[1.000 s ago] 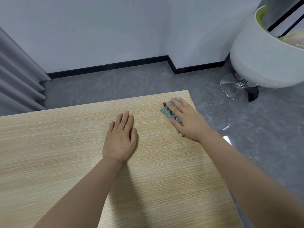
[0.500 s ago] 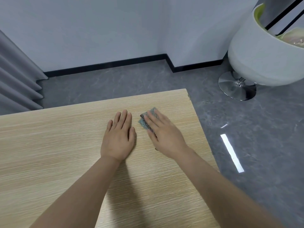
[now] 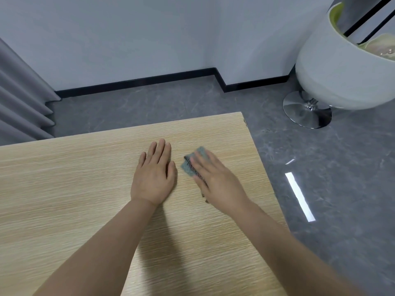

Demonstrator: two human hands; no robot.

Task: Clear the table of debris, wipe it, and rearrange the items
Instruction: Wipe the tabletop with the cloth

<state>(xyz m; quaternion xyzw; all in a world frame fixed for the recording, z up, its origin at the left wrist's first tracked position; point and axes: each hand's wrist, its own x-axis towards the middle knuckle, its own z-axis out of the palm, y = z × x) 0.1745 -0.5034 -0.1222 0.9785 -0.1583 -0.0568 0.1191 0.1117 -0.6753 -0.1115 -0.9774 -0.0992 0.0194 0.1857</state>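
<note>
Cloth (image 3: pixel 190 165) under flat right hand (image 3: pixel 218 180), table (image 3: pixel 64 189)

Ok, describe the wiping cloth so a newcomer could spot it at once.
On the light wooden table, look toward its far right corner. Under the straight fingers of the right hand lies the cloth, a small grey-green piece with a dark striped edge, just right of the flat left hand.

Table (image 3: pixel 74 199): light wood-grain top; we see its far edge and right edge meeting at 1 corner, which is chipped. On it we record 3 items. Left hand (image 3: pixel 154 178): flat, palm down, fingers straight and together. Cloth (image 3: pixel 189 165): grey-green, folded, just right of that hand, apart from it. Right hand (image 3: pixel 215 180): flat on the cloth, fingers straight, covering most of it. The table stands on a grey marbled floor (image 3: pixel 342 189).
</note>
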